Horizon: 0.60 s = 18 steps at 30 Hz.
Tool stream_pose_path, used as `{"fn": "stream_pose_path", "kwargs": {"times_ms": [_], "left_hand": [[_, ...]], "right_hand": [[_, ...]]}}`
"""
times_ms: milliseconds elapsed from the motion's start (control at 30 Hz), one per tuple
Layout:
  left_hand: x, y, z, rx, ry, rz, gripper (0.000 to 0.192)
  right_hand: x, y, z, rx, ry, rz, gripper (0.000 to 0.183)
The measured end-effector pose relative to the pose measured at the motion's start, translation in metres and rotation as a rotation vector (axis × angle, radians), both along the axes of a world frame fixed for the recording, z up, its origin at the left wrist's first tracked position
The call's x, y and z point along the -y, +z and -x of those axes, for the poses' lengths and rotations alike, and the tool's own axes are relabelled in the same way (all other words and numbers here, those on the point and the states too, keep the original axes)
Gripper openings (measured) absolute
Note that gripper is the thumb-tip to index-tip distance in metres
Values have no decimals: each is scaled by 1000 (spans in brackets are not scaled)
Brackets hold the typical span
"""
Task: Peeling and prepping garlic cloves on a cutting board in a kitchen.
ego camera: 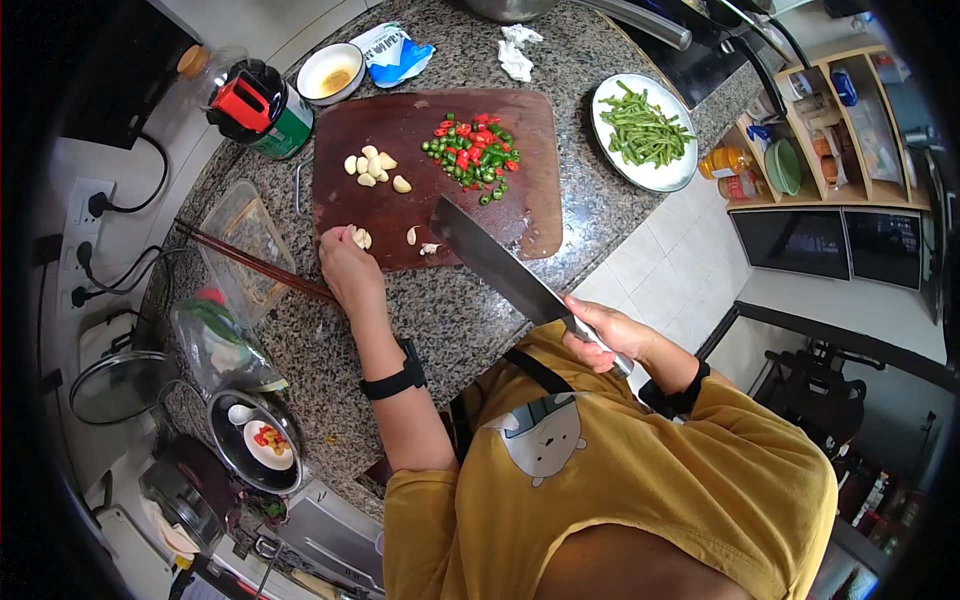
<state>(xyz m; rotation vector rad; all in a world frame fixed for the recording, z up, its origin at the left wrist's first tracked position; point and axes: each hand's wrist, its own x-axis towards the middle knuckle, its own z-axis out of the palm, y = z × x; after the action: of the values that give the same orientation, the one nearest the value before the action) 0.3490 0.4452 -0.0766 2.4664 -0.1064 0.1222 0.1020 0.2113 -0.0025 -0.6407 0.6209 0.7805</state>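
My right hand (611,334) grips the metal handle of a broad-bladed cleaver (502,266), its blade reaching over the front edge of a wooden cutting board (495,231). At the board's left front corner, my left hand (351,262) has its fingertips at some garlic cloves (361,238); whether it grips one I cannot tell. Peeled garlic cloves (373,166) lie in a group farther back. Chopped red and green chillies (472,150) form a pile right of them. Between my left hand and the blade lie a single clove (412,235) and small garlic bits (430,248).
A plate of green beans (645,135) stands right of the board. Left are chopsticks (255,262) across a plastic container (259,296), a plastic bag (225,352) and a large bottle (281,124). Behind are a small bowl (349,56), a blue-white packet (397,64) and crumpled tissue (516,60).
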Motion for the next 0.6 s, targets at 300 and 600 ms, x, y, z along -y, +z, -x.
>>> {"fn": "stream_pose_path", "kwargs": {"times_ms": [300,600], "left_hand": [[-3,-13,-1,74,6,196,21],[6,28,9,97,182,231,13]], "right_hand": [[-44,-38,-40,45,-44,-202,45],[-33,-15,-52,186,-29,-129,51]]}}
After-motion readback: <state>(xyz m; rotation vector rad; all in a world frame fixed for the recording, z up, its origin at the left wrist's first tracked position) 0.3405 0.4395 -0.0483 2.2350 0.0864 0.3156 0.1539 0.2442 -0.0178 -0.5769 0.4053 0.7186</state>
